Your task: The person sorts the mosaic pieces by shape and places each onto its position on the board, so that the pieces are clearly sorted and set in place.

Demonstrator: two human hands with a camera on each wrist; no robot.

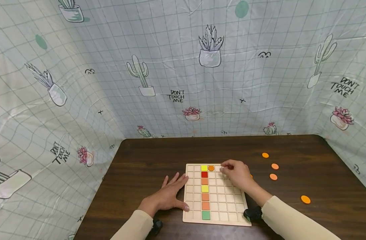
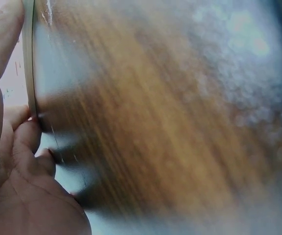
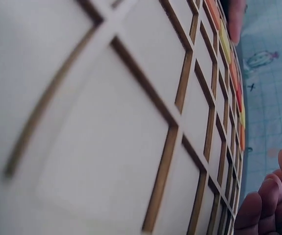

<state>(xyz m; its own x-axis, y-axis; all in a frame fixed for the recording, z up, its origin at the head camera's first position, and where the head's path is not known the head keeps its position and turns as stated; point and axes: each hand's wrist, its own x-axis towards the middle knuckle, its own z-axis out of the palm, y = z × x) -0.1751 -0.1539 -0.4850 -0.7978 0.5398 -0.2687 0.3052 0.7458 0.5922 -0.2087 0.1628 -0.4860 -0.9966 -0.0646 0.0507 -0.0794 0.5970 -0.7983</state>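
1 round orange chip sits in the top row of the board, just left of the nearer right hand, bent so I cannot tell what it pinches, while the left hand spreads at the left edge.

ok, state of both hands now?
Left hand: open, fingers spread, touching the left edge of the board.
Right hand: fingers bent over the board; can't tell if holding anything.

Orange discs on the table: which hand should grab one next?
Probably the right hand: the loose discs lie on its side of the board; the left hand rests at the opposite edge.
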